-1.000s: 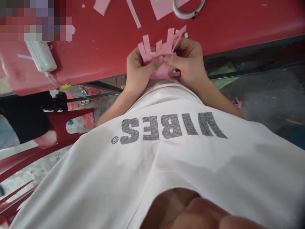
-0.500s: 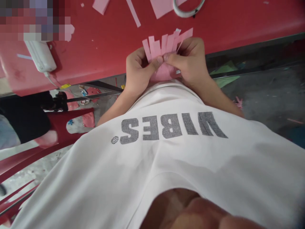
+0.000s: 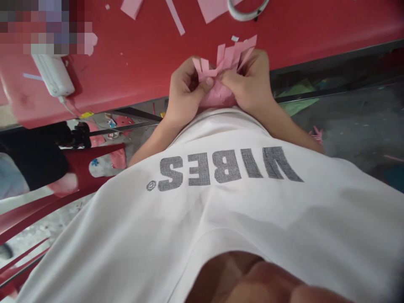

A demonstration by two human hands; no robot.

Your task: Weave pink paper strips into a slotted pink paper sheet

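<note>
Red desk (image 3: 132,59) ahead; my left hand (image 3: 186,86) and right hand (image 3: 251,80), both closed, now bunch the pink paper strips (image 3: 230,54) tighter.

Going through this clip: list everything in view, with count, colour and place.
fringed pink paper: 1, pink, between the hands
pink paper offcuts: 3 large, pink, on the table top, far side
red table top: 1, red, across the upper view
white cable coil: 1, white, on the table top
white power adapter: 1, white, on the table top, left
green sheet: 1, green, on the floor, right
red chair: 1, red, lower left
co-worker in black: 1, left
white T-shirt: 1, white, grey "VIBES." print, worn
hands: 2, left hand and right hand, pinching the paper
</note>
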